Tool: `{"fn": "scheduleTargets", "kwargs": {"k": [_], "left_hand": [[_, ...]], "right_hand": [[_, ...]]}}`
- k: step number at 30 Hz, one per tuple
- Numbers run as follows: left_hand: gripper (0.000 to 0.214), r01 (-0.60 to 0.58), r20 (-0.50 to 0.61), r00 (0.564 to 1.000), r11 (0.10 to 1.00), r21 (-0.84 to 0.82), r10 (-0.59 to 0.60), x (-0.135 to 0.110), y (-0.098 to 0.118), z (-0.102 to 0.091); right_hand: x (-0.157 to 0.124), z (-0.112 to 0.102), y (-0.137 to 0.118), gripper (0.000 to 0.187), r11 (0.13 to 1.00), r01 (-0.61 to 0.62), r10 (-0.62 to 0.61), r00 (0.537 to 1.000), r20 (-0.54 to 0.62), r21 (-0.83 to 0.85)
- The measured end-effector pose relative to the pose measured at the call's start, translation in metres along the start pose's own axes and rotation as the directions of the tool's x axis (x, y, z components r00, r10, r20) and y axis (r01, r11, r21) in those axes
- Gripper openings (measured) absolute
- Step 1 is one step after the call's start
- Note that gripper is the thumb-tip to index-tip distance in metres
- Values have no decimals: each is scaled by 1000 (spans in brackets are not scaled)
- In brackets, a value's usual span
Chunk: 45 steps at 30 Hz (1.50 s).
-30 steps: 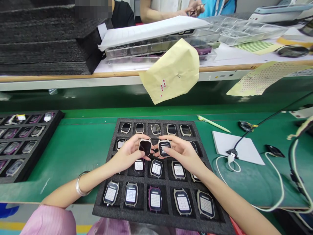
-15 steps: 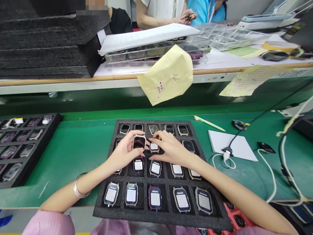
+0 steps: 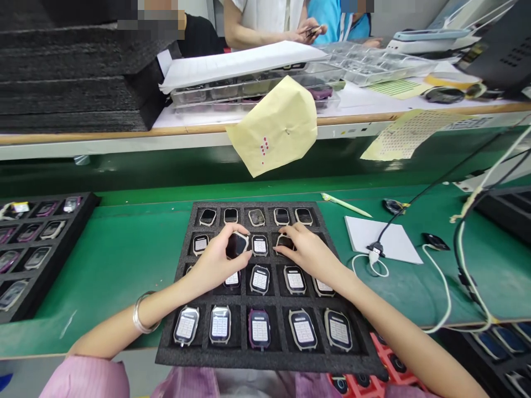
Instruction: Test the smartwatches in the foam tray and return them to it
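We have a green bench (image 3: 124,243) across the whole width before us, and on it a black foam tray (image 3: 232,358) with four rows of watches in its cells; a second foam tray (image 3: 68,243) lies well apart on our left. Both our hands are over the second row from the far edge. We judge the step in hand to be handling watches singly at their cells; whether the right is setting one down or taking it up, we cannot tell. The next move seems to call for a light pinch on the rim, the case kept square to its cell. Our left hand (image 3: 215,254) is partly closed, thumb and fingers about a dark watch (image 3: 236,245) over the second column. Our right hand (image 3: 307,249) bends down with thumb and fingers a little parted around a half-hidden watch (image 3: 284,243) at the fourth cell, and we cannot tell whether it grips or only touches. Between the hands, in the middle cell, lies a lit watch (image 3: 260,245), just beside the left fingertips and held by neither hand.
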<state>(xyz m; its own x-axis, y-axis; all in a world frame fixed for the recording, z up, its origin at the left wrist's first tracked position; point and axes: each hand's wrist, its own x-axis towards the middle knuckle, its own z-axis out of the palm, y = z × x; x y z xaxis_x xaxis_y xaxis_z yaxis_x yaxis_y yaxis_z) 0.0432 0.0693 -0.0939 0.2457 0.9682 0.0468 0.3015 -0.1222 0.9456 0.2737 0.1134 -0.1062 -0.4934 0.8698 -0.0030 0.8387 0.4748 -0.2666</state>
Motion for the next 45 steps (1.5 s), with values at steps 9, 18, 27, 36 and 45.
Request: {"fn": "scheduleTargets", "kwargs": {"k": [9,18,27,36,45], "left_hand": [[28,-19,-3,1000,994,106,20,-6,12,4],[28,-5,-24,1000,999,32,6,-5,6,1],[26,32,32,999,999,-16,-32,-6,8,1],[29,22,12,1000,999,-35,-22,-4,4,4],[25,9,60,998,1000,-9,-8,-4,10,6]], "right_hand": [[3,-21,-9,28,491,62,70,991,-110,869],[6,-15,-21,58,2,-150,-111,983,149,989],[4,-11,-19,50,-14,-124,-159,980,120,992],[2,-5,-15,47,-158,-203,-223,961,166,966],[-1,-6,-22,45,-130,-197,-177,969,173,972]]}}
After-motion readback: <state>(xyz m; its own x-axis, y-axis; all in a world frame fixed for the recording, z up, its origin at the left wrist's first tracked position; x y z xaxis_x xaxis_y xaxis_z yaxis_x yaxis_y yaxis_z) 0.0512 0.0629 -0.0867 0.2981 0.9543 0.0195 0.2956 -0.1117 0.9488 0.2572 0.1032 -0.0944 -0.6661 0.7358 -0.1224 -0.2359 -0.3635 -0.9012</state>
